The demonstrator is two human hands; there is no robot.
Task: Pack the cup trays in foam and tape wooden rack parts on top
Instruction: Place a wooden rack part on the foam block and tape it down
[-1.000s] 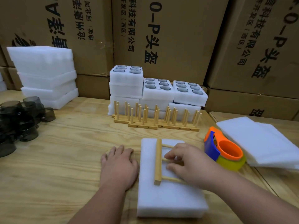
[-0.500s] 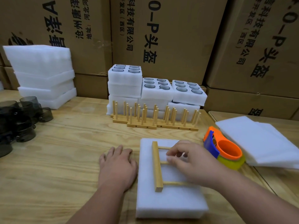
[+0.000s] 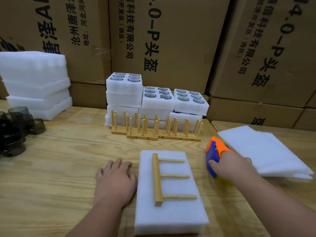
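A white foam block [image 3: 171,218] lies on the wooden table in front of me. On top of it lies a wooden rack part [image 3: 158,180], a bar with three pegs pointing right. My left hand [image 3: 116,182] rests flat on the table against the block's left side. To the right of the block, my right hand [image 3: 234,168] grips the orange and blue tape dispenser [image 3: 212,151], covering most of it. Further back stand foam cup trays [image 3: 157,98] with cups in their holes, stacked in three piles. More wooden rack parts [image 3: 153,129] stand upright before them.
Thin foam sheets [image 3: 263,151] lie at the right. A stack of foam blocks [image 3: 35,82] stands at the back left, with several dark cups [image 3: 15,127] at the left edge. Cardboard boxes [image 3: 171,40] wall off the back.
My right hand has let go of the rack part, which lies free on the foam, and moved right onto the tape dispenser. The left hand has stayed put.
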